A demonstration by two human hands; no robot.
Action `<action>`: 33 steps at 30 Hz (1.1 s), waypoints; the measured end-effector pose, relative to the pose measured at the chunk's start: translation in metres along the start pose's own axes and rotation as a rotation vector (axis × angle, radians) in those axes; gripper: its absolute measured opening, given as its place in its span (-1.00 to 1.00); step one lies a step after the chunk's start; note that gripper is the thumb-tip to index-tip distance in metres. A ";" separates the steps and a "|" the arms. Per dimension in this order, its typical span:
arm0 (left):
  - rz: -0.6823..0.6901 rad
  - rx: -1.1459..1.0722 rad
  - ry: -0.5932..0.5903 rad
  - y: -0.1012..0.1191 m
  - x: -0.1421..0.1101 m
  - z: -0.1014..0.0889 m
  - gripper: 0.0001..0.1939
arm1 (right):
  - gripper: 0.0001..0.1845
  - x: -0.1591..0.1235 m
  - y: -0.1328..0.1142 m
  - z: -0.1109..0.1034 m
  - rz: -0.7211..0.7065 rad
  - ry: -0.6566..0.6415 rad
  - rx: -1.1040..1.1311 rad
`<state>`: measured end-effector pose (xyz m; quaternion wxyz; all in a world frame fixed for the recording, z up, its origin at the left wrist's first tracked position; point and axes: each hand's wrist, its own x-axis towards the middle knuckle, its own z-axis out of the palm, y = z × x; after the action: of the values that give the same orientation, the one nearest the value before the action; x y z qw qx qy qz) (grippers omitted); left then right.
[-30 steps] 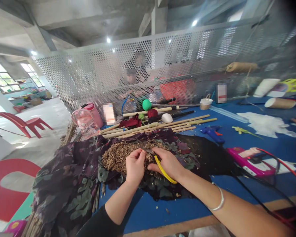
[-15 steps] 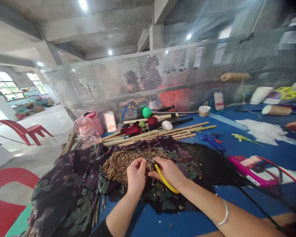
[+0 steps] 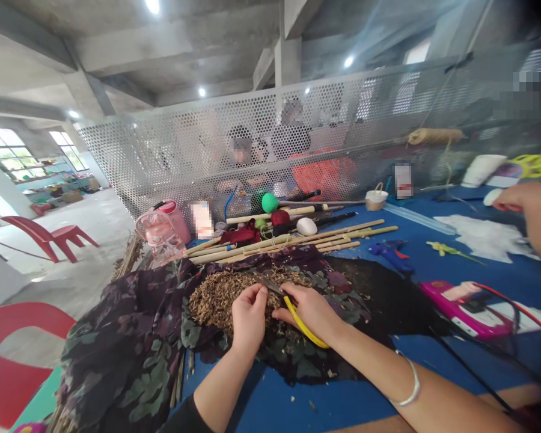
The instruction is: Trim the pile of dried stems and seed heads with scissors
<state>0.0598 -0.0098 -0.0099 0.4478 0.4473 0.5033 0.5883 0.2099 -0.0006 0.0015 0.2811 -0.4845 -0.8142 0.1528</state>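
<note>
A pile of chopped brown plant matter point(image 3: 211, 300) lies on a dark floral cloth point(image 3: 135, 325) spread over a blue bench point(image 3: 270, 400). The right hand point(image 3: 314, 314) is closed round yellow-handled scissors point(image 3: 300, 325), whose dark blades point forward and left above the pile. The left hand point(image 3: 249, 316), thumb and forefinger pinched together, is just beside the blades; whether anything sits between its fingertips cannot be told. Beyond the cloth lie bamboo sticks point(image 3: 275, 242); to the right, a blue glue gun point(image 3: 391, 255).
</note>
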 end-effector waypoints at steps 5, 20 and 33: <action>0.026 0.037 0.020 0.002 0.000 -0.002 -0.69 | -0.43 -0.001 -0.001 -0.002 -0.057 0.032 -0.033; 0.072 0.183 0.044 0.014 -0.005 0.000 -0.82 | -0.42 -0.001 -0.001 -0.003 -0.089 0.025 0.030; 0.041 0.126 -0.011 0.005 -0.001 0.000 -0.76 | -0.51 0.000 0.002 0.001 -0.022 0.034 0.016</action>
<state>0.0601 -0.0116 -0.0047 0.4095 0.4879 0.5277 0.5620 0.2108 0.0004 -0.0011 0.3005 -0.4756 -0.8134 0.1477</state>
